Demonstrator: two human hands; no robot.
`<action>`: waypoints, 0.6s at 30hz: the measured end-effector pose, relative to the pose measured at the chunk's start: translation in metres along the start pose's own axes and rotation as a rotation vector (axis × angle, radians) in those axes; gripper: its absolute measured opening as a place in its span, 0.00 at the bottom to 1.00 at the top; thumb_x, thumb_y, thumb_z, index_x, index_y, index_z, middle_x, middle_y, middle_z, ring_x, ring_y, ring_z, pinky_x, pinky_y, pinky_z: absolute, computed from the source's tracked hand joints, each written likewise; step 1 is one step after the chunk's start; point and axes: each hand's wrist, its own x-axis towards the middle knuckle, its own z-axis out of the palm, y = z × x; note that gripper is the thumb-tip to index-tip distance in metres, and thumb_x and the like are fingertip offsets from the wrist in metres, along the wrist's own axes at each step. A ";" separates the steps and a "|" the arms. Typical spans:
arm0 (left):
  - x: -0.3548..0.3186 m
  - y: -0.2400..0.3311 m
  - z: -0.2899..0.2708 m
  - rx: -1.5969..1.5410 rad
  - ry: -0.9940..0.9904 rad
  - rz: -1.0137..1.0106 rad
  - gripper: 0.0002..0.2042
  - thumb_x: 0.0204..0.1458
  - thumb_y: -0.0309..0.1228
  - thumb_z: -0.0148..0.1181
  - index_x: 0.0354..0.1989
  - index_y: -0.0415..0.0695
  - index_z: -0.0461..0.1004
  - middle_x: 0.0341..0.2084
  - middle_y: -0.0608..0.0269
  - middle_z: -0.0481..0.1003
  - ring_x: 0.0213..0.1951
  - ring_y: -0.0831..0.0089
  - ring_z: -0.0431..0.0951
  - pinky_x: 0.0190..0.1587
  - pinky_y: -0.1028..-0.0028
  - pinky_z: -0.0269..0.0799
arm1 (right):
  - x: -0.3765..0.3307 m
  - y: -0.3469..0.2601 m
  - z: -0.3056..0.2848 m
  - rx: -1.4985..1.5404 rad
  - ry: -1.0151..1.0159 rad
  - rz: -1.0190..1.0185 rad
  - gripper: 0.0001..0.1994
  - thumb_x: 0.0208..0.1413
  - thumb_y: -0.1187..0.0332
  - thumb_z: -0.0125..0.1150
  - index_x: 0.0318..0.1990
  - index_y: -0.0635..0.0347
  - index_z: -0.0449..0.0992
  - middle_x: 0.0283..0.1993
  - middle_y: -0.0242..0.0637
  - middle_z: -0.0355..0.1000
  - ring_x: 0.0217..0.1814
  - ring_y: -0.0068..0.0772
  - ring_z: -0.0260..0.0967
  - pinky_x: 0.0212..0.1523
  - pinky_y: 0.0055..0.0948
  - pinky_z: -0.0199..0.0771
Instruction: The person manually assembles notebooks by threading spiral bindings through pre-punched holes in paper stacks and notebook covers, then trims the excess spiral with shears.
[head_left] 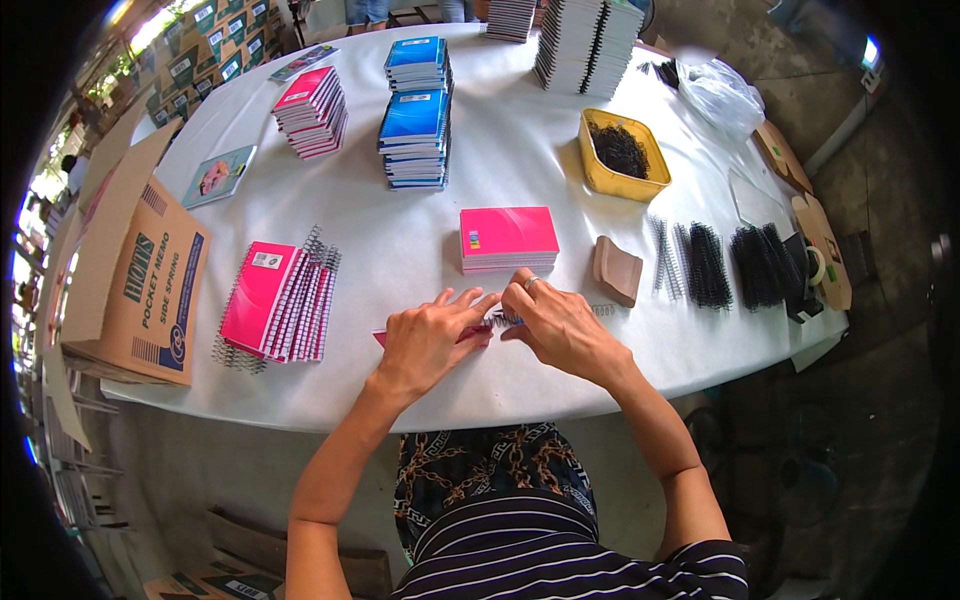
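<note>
My left hand [425,342] is closed on a small pink notebook [380,338], most of which it hides. A dark wire spiral coil [603,310] runs along the notebook's edge and sticks out past my right hand [572,328]. The right fingers pinch at the coil where it meets the notebook; the exact grip is partly hidden. Just beyond both hands stands a neat stack of pink covers and pages [510,232]. To the left lies a fanned pile of pink spiral notebooks [262,300]. A brown curved block [617,270] sits right of the stack.
Black spiral coils [708,265] lie in bunches at the right, near a yellow tub [655,182] of small black pieces. Stacks of blue notebooks [413,118], pink notebooks [308,112] and white-paged books [585,50] stand farther back. An open cardboard box [150,290] is at the left edge.
</note>
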 end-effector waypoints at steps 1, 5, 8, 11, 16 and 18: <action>0.001 0.001 -0.001 -0.009 -0.013 -0.016 0.29 0.47 0.44 0.67 0.60 0.61 0.70 0.51 0.68 0.77 0.50 0.63 0.79 0.45 0.65 0.78 | 0.001 -0.001 0.000 -0.001 0.027 -0.019 0.09 0.55 0.69 0.61 0.36 0.62 0.66 0.36 0.41 0.67 0.36 0.45 0.71 0.35 0.41 0.72; 0.001 0.003 -0.003 -0.034 -0.025 -0.043 0.25 0.46 0.45 0.67 0.56 0.62 0.74 0.50 0.69 0.77 0.43 0.64 0.82 0.42 0.64 0.79 | 0.001 -0.003 -0.006 0.112 -0.272 0.121 0.10 0.54 0.69 0.62 0.35 0.64 0.67 0.38 0.43 0.70 0.40 0.46 0.72 0.38 0.41 0.71; 0.001 -0.001 -0.006 0.007 -0.136 -0.050 0.21 0.48 0.47 0.65 0.53 0.64 0.76 0.50 0.70 0.77 0.38 0.64 0.82 0.40 0.64 0.79 | 0.005 -0.009 -0.013 0.308 -0.228 0.122 0.11 0.53 0.69 0.65 0.36 0.64 0.68 0.39 0.42 0.71 0.41 0.46 0.72 0.39 0.40 0.72; 0.006 0.001 -0.016 0.059 -0.332 -0.046 0.19 0.50 0.48 0.63 0.52 0.65 0.77 0.49 0.71 0.78 0.34 0.64 0.82 0.39 0.64 0.79 | -0.005 0.035 -0.025 0.387 -0.177 0.155 0.13 0.48 0.73 0.70 0.35 0.63 0.70 0.42 0.39 0.71 0.43 0.40 0.71 0.44 0.35 0.72; 0.001 -0.001 -0.012 0.027 -0.310 0.015 0.18 0.53 0.50 0.59 0.51 0.65 0.78 0.47 0.72 0.79 0.33 0.64 0.82 0.39 0.64 0.79 | -0.063 0.130 -0.070 -0.091 -0.285 0.471 0.24 0.36 0.64 0.80 0.42 0.55 0.75 0.63 0.41 0.58 0.64 0.45 0.58 0.61 0.41 0.62; -0.007 -0.007 -0.014 -0.025 -0.303 0.090 0.21 0.54 0.51 0.58 0.56 0.64 0.74 0.45 0.69 0.79 0.36 0.63 0.82 0.37 0.62 0.79 | -0.060 0.134 -0.072 0.073 -0.290 0.497 0.24 0.37 0.62 0.79 0.45 0.54 0.77 0.59 0.42 0.65 0.62 0.44 0.61 0.61 0.40 0.64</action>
